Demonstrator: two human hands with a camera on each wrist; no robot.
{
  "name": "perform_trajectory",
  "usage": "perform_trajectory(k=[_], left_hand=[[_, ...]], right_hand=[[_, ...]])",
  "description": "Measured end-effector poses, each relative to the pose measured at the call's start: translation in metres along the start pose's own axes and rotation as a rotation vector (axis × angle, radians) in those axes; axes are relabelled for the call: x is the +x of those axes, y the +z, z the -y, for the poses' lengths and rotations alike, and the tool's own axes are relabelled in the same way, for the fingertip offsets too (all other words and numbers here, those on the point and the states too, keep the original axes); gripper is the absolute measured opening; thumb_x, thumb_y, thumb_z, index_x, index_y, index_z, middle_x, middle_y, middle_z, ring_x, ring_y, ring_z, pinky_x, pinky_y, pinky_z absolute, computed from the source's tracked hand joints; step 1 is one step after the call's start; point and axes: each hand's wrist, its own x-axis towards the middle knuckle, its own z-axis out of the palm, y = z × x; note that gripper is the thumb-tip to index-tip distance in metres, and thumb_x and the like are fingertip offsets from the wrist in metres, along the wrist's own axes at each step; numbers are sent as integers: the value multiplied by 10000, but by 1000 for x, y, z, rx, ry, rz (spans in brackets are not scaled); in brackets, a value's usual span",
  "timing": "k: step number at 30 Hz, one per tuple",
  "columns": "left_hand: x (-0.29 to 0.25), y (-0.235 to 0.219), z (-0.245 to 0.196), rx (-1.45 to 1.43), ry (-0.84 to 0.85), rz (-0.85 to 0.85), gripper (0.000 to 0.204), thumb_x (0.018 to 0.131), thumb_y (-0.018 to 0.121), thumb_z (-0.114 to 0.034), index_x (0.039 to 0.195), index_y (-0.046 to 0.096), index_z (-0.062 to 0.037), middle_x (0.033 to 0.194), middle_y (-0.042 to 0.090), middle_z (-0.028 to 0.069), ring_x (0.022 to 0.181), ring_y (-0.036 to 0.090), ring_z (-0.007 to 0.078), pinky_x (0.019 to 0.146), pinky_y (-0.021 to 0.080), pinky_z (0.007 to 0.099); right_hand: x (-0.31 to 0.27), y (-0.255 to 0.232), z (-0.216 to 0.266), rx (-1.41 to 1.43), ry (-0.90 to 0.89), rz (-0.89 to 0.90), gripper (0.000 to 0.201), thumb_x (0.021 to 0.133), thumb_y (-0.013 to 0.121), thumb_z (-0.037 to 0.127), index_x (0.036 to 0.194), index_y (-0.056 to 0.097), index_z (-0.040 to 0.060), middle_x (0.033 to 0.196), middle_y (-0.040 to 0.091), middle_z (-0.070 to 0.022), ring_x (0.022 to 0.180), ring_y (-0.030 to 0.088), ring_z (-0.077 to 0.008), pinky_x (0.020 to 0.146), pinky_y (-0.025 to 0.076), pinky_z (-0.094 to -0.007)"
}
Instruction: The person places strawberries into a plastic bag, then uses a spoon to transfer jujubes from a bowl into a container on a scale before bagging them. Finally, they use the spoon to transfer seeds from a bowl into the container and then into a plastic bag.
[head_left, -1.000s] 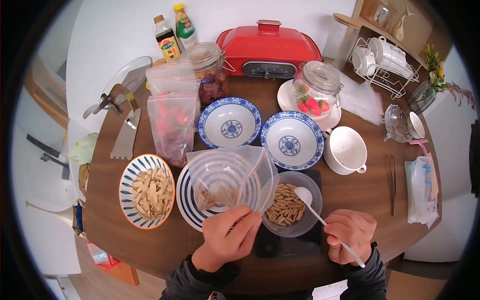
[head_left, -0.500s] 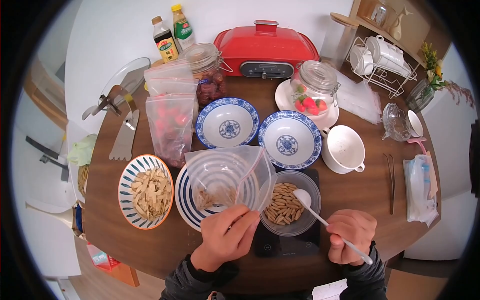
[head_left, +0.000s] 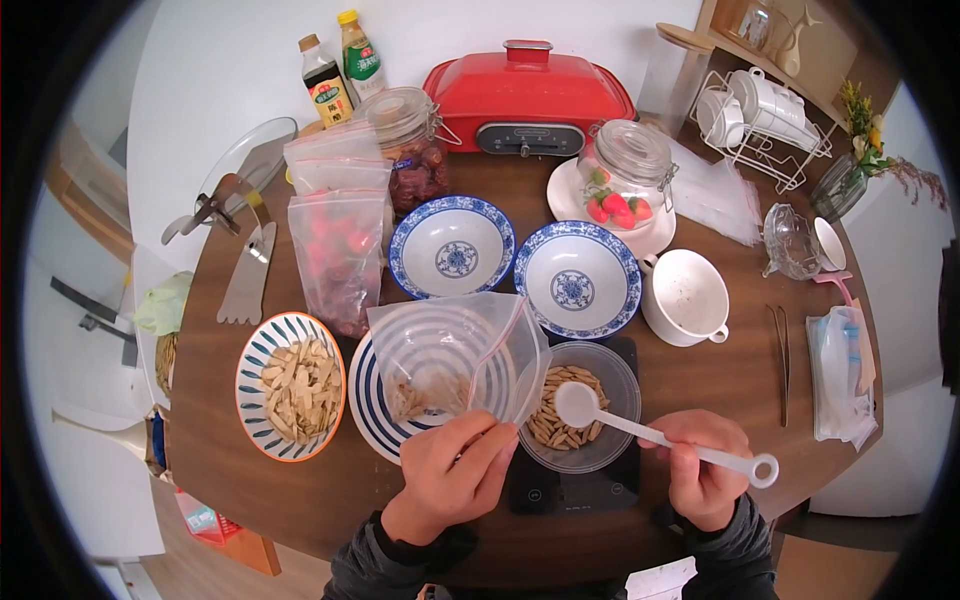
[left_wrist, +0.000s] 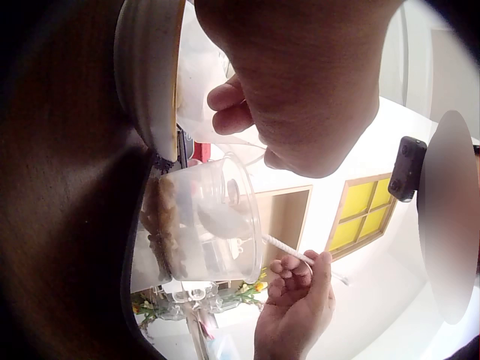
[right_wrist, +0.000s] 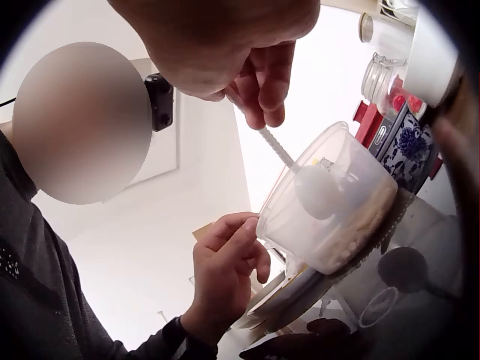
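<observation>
My left hand (head_left: 450, 480) pinches the lower right edge of a clear zip bag (head_left: 410, 345), which lies open-mouthed over a blue-ringed plate (head_left: 362, 420) and has pale flakes in its bottom. In my right hand (head_left: 705, 470), thumb and fingers grip the handle of a white plastic spoon (head_left: 635, 428). The spoon's bowl hangs over a round clear tub (head_left: 624, 385) of tan, elongated pieces (head_left: 548, 427). Through the tub's wall in the right wrist view, the spoon bowl (right_wrist: 319, 193) shows above the pieces. A black kitchen scale (head_left: 570, 500) sits under the tub.
Left of the plate is an oval dish (head_left: 255, 425) of pale slices. Two blue-patterned bowls (head_left: 425, 235) and a white two-handled cup (head_left: 690, 270) stand behind. Filled zip bags (head_left: 335, 250), glass jars (head_left: 630, 150) and a red electric cooker (head_left: 530, 85) are farther back; tweezers (head_left: 784, 360) lie right.
The spoon has turned in my right hand: its bowl has moved left over the tub and its handle end has swung up and right. My left hand and the bag stay almost still.
</observation>
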Motion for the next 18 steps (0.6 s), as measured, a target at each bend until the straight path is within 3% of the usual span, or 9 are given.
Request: perform_trajectory(k=[3,7,13,15,18], left_hand=[[1,0,0,2,5,-1,212,762,766,11,960,711,-44,896,654,78,667,638,229,549,490,308],[0,0,0,-6,2,-8,208,763,766,10,957,712,-43,900,653,80,665,638,229,548,489,307],[1,3,4,-4,43,-50,209,757,776,-6,956,722,-32,878,648,66,575,608,195,490,466,289],[1,2,3,-5,46,-46,209,758,776,-8,958,721,-31,879,649,66,574,607,195,491,467,290],[1,0,0,-5,0,-10,196,768,769,12,947,711,-42,902,652,79,668,640,232,549,493,312]], right_hand=[[-1,10,-3,202,145,-18,95,906,682,71,927,679,-21,844,735,-145,726,723,-276,667,572,-327],[4,7,-5,108,94,138,99,913,690,64,955,679,-25,855,737,-157,714,722,-270,660,567,-328],[1,11,-7,106,55,-13,89,909,690,60,952,679,-17,816,726,-157,686,713,-281,638,561,-331],[2,10,-9,80,56,22,92,907,690,59,954,678,-19,824,728,-159,687,713,-283,639,561,-332],[2,8,-6,55,58,51,95,908,688,54,961,677,-24,845,732,-164,691,714,-282,642,561,-333]])
